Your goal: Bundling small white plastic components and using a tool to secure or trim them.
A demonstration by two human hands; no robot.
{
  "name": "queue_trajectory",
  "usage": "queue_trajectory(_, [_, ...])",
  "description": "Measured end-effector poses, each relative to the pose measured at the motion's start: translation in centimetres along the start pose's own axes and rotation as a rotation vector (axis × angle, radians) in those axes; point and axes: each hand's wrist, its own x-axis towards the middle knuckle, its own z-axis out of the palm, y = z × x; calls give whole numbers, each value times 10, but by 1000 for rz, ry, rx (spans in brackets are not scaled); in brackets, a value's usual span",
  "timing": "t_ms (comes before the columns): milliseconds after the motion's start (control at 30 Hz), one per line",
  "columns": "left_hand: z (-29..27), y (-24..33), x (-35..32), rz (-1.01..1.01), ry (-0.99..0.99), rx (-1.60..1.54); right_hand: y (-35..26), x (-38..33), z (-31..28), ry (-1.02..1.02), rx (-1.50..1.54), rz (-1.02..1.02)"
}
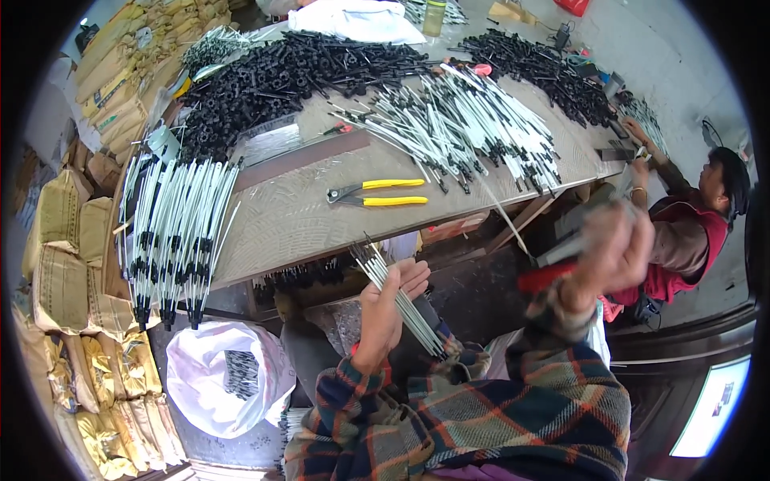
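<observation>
My left hand (383, 317) holds a small bundle of thin white rods (413, 321) over my lap, thumb across them and the other fingers partly stretched out. Thin dark tips stick out at the bundle's upper end. My right hand (613, 250) is raised at the right, smeared by motion, so I cannot make out its fingers or anything in them. One single white rod (505, 210) juts over the table's near edge, between the large pile of white rods with black ends (457, 120) and my right hand. Yellow-handled cutting pliers (381, 192) lie on the table beyond my left hand.
Heaps of black plastic parts (281, 80) cover the table's far side. Bundled white rods with black ends (176, 232) overhang its left edge. A white sack (228, 377) stands on the floor at left, near stacked brown packages (64, 256). Another person (690, 232) works at the right.
</observation>
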Motion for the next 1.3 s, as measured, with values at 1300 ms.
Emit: queue_trajectory(1300, [-34,57,-28,304,77,-138,138,-56,227,-942,-116,303])
